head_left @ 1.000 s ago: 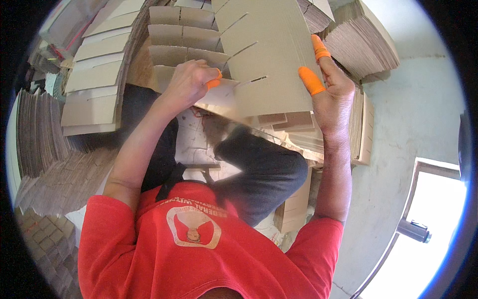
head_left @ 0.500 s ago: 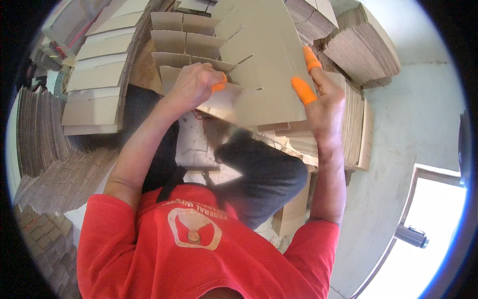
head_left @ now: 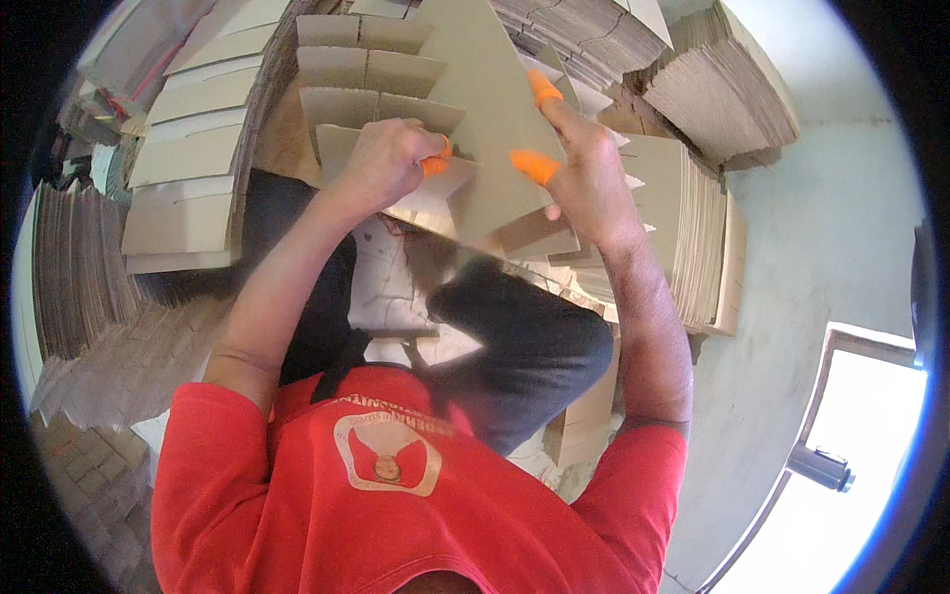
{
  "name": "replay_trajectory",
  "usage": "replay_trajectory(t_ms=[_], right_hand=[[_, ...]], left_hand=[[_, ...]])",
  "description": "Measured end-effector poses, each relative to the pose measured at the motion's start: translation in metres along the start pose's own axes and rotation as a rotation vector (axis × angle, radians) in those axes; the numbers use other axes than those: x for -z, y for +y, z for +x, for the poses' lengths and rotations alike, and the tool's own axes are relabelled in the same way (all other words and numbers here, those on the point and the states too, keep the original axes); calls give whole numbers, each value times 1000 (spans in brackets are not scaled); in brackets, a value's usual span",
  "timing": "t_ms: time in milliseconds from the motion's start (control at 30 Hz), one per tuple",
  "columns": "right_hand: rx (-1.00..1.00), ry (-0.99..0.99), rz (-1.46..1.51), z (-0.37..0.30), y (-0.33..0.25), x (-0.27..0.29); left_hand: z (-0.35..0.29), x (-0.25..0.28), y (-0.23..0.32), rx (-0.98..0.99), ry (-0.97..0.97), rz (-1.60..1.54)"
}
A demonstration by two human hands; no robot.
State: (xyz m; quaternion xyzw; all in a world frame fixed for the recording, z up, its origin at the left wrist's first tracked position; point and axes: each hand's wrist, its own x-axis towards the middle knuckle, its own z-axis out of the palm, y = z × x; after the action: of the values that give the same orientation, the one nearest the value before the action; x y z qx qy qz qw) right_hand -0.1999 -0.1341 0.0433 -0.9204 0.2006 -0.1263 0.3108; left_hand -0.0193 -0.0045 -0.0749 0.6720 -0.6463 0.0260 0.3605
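Note:
A long slotted cardboard strip (head_left: 475, 129) stands tilted across several shorter cardboard cross pieces (head_left: 371, 69), whose ends show on both sides of it. My right hand (head_left: 594, 178) grips the strip's right side, with an orange-covered thumb on its face and another orange-covered finger along its edge. My left hand (head_left: 381, 163) is closed at the nearest cross piece (head_left: 341, 148), left of the strip. Orange covers its fingertips too. The pinched edge is partly hidden by my fingers.
A row of overlapping slotted cardboard pieces (head_left: 188, 148) lies at the left. Cardboard stacks stand at the far left (head_left: 79, 267), back right (head_left: 722, 89) and right (head_left: 683, 218). My bent leg (head_left: 524, 356) is below the work. A pale wall (head_left: 792, 247) rises at the right.
My right hand has moved left and slightly away from me, bringing the long strip leftward and more upright. Cross piece ends now show to its right. My left hand has barely moved.

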Motion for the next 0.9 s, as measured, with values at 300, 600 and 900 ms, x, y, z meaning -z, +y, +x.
replay_trajectory(t_ms=[300, 600, 900], right_hand=[[201, -17, -243, 13, -10, -12], [171, -30, -261, 0, 1, -27], [219, 106, -218, 6, 6, -23]], left_hand=[[-1, -1, 2, 48, -36, -16], [-1, 1, 8, 76, -23, 7], [-2, 1, 3, 26, -41, -42]])
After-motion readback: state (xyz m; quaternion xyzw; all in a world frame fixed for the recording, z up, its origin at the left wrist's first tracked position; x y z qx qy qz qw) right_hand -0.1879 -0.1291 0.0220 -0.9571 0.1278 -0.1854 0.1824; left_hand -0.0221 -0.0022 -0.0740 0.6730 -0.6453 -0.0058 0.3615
